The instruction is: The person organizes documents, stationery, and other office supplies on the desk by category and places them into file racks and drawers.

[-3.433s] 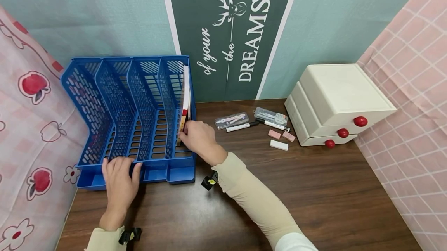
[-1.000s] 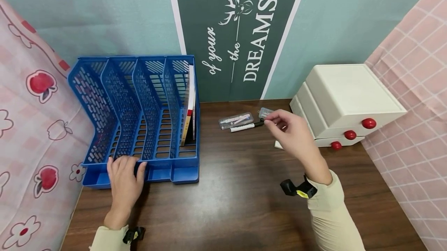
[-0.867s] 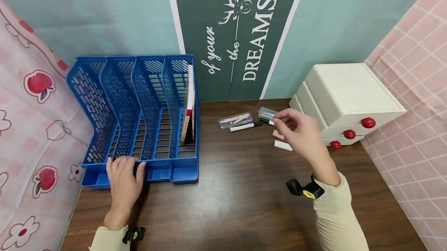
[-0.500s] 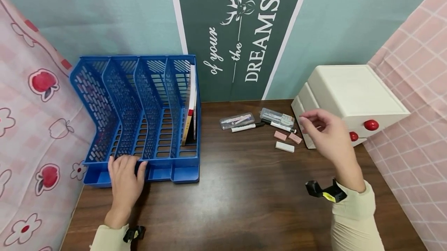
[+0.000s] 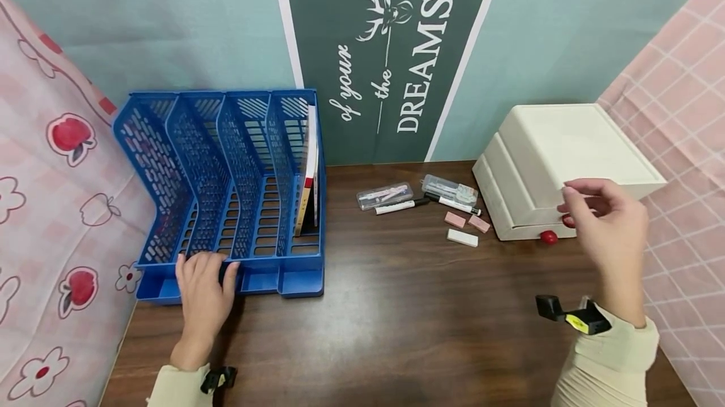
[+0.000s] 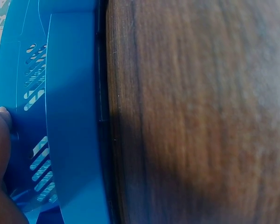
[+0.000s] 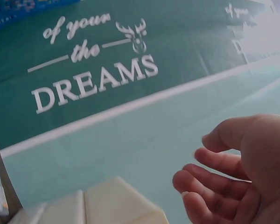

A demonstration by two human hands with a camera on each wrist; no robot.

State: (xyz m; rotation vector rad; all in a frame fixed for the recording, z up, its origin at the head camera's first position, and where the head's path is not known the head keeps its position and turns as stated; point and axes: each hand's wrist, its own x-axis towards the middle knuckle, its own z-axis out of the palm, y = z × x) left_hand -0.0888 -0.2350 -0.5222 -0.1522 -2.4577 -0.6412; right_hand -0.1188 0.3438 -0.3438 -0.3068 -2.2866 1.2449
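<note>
My left hand point(image 5: 205, 297) grips the front rim of a blue file rack point(image 5: 301, 281), fingers over the edge; in the left wrist view the thumb point(image 6: 3, 114) shows at the blue wall. Two thin books point(image 5: 309, 174) stand in the rack's rightmost compartment, leaning together. My right hand point(image 5: 614, 231) hovers before a white desktop drawer unit point(image 5: 583, 143), fingers loosely curled and holding nothing. Its fingers overlap the middle red knob point(image 5: 568, 221) and hide the top one. The lowest red knob point(image 5: 548, 237) shows. In the right wrist view the thumb and fingers stand apart.
Two clear plastic cases point(image 5: 385, 195), two markers point(image 5: 403, 206), two pink erasers point(image 5: 455, 219) and a white eraser point(image 5: 462, 238) lie on the brown table point(image 5: 396, 331) between rack and drawers. Pink tiled cloth point(image 5: 691, 218) hangs at the right.
My right hand has left the books in the rack, crossed right over the small stationery and reached the front of the drawer unit. The left hand has stayed on the rack's front rim.
</note>
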